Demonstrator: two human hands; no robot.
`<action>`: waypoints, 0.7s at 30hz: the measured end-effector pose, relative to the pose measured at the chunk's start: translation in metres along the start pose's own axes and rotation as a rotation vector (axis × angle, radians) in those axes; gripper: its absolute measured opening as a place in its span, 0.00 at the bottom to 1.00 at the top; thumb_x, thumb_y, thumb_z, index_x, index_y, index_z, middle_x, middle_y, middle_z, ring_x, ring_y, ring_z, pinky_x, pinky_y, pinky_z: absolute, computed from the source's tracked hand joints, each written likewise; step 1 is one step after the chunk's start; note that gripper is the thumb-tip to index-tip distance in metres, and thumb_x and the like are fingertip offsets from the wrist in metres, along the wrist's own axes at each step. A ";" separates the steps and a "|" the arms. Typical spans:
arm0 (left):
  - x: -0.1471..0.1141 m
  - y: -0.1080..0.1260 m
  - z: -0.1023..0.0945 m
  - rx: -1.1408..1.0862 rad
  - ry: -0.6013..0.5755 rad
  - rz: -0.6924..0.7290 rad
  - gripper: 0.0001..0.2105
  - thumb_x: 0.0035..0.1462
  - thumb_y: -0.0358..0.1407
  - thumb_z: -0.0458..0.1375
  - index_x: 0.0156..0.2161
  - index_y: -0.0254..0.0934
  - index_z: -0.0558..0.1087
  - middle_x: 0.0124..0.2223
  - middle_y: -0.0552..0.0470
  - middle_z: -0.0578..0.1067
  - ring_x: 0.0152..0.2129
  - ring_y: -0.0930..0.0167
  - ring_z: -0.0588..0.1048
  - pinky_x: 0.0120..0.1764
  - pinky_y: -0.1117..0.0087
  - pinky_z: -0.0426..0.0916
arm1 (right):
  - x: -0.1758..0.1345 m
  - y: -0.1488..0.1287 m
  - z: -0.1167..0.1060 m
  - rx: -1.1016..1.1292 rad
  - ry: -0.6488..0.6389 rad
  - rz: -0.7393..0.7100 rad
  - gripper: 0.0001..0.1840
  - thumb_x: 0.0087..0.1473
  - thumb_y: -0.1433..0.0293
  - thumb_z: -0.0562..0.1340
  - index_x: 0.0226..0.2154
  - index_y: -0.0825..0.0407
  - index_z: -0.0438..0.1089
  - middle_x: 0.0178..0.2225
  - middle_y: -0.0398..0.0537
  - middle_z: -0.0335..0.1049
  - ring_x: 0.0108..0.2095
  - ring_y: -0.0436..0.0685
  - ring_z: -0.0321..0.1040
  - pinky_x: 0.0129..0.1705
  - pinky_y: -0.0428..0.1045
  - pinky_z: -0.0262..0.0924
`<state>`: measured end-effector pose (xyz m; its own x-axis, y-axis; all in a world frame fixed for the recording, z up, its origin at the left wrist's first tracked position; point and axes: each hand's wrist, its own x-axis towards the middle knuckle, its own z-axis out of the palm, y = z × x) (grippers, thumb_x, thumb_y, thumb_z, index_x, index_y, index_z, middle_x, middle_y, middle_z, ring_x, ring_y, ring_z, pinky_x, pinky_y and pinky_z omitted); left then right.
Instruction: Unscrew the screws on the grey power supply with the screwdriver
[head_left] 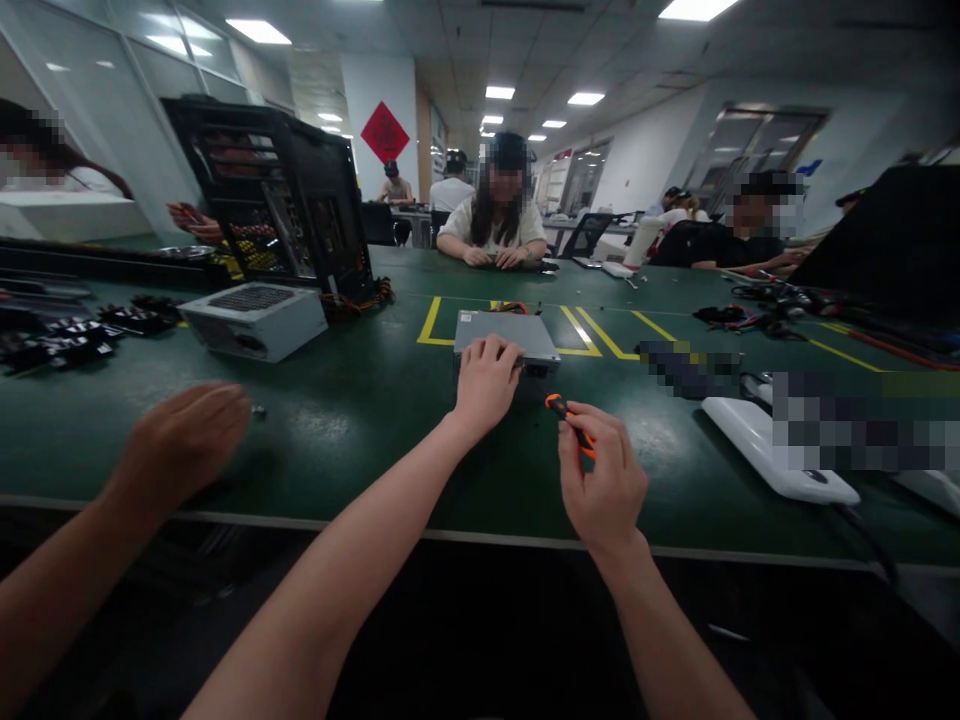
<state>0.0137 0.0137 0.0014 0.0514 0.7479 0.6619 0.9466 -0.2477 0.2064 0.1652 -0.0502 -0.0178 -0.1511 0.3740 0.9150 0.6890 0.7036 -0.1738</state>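
A grey metal computer power supply lies on the green table in front of me, with its socket side toward me and wires at its back. My left hand is closed over its near top edge, fingers bent on the lid; the thumb is hardly visible. To the right and nearer to me, my right hand pinches a screwdriver with an orange and black handle. It is held apart from the power supply, and its shaft cannot be made out.
Another person's hand reaches in from the left beside a small metal piece. Behind it are a second power supply and an upright black computer case. A white device and cables lie rightward. Across sits a co-worker.
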 end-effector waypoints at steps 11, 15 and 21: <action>-0.063 -0.071 -0.095 -0.049 0.008 -0.067 0.17 0.59 0.33 0.45 0.54 0.39 0.61 0.54 0.50 0.65 0.51 0.69 0.63 0.54 0.63 0.57 | -0.010 0.002 -0.006 0.224 0.208 0.124 0.11 0.48 0.77 0.60 0.37 0.52 0.64 0.37 0.49 0.71 0.36 0.54 0.70 0.37 0.52 0.66; -0.105 -0.111 -0.119 0.023 0.037 -0.263 0.16 0.58 0.36 0.46 0.51 0.39 0.64 0.52 0.49 0.68 0.48 0.67 0.66 0.52 0.62 0.60 | -0.009 0.001 -0.006 0.270 0.209 0.135 0.11 0.47 0.78 0.60 0.36 0.53 0.64 0.36 0.49 0.71 0.35 0.54 0.70 0.35 0.51 0.66; -0.150 -0.128 -0.139 0.030 0.039 -0.384 0.14 0.56 0.39 0.49 0.46 0.42 0.68 0.45 0.52 0.73 0.42 0.67 0.71 0.45 0.65 0.65 | -0.008 0.000 -0.008 0.291 0.169 0.126 0.11 0.47 0.79 0.60 0.35 0.54 0.64 0.34 0.50 0.71 0.36 0.55 0.69 0.36 0.51 0.64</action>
<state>-0.1596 -0.1528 -0.0243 -0.3202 0.7588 0.5672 0.9034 0.0644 0.4239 0.1721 -0.0577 -0.0224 0.0580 0.3807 0.9229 0.4603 0.8101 -0.3631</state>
